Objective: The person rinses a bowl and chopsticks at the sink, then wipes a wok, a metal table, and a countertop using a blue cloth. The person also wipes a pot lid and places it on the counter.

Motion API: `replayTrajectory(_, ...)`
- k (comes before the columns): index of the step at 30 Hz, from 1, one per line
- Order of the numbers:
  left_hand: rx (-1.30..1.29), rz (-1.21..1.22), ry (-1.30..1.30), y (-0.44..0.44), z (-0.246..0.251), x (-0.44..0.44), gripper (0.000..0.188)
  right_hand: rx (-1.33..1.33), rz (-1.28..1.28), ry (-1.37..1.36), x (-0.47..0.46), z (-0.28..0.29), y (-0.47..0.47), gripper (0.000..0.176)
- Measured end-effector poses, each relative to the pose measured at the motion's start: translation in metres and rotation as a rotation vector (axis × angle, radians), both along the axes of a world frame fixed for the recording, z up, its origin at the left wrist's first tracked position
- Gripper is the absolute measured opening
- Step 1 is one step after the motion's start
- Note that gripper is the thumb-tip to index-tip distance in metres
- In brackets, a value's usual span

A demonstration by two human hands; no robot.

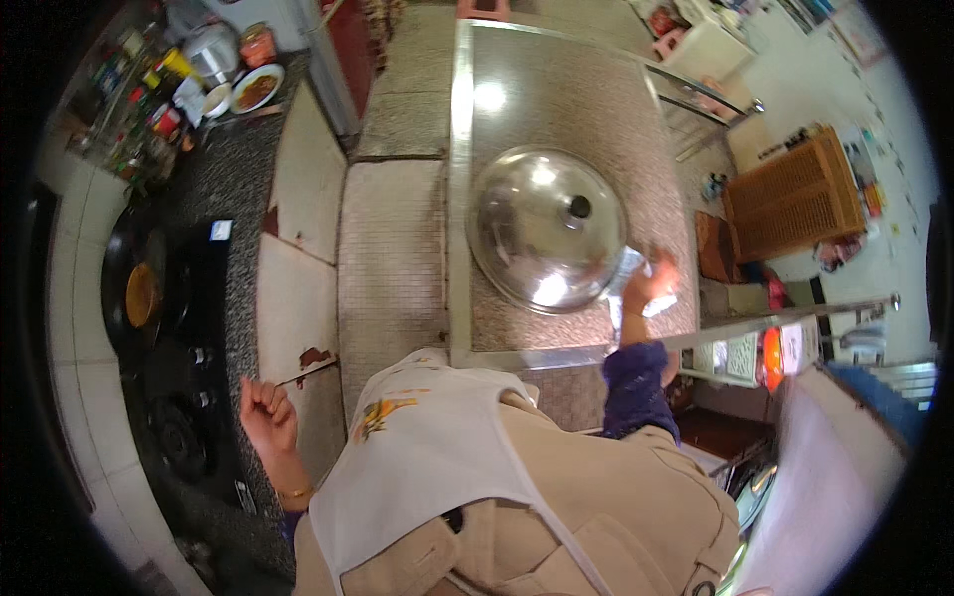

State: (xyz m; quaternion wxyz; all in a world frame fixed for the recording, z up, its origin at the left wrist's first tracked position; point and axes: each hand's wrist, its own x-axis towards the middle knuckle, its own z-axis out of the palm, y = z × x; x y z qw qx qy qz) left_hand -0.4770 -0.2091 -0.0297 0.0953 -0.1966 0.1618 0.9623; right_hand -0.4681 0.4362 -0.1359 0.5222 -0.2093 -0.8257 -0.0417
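My right hand [651, 283], blurred, is over a shiny silvery-white wrapper or sheet [624, 274] at the right edge of the table. Blur hides whether the fingers grip it. Just left of this hand, a large round metal lid [548, 227] with a black knob rests on the speckled tabletop [566, 82]. What lies under the lid is hidden. On the other side, my left hand [270, 419] hangs by the stove counter's edge with its fingers curled in. Nothing shows in it.
A black stove [175, 425] stands at left, with a dark wok [134, 231] holding a round yellow-brown food [143, 295]. Bottles, a jar [257, 46] and a plate of food [257, 89] crowd the far counter. A metal rail [782, 314] juts out at right, below a wooden cabinet [794, 195].
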Motion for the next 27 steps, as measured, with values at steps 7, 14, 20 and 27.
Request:
replayTrajectory(7, -0.163, 0.024, -0.117, -0.046, 0.014, -0.082, 0.034, -0.882, -0.135, -0.389, 0.078, -0.076, 0.031, 0.034)
replayTrajectory(14, -0.245, 0.316, 0.031, -0.187, 0.044, -0.125, 0.036, -0.401, -0.038, 0.257, -0.057, 0.054, -0.036, 0.036)
replayTrajectory(20, -0.278, 0.511, 0.070, -0.281, 0.052, -0.138, 0.038, -0.762, 0.916, 0.210, -0.307, 0.120, -0.319, 0.025)
replayTrajectory(27, -0.160, 0.566, 0.112, -0.319, 0.038, -0.119, 0.039, 0.012, 1.588, -0.235, -0.428, 0.179, -0.675, 0.023)
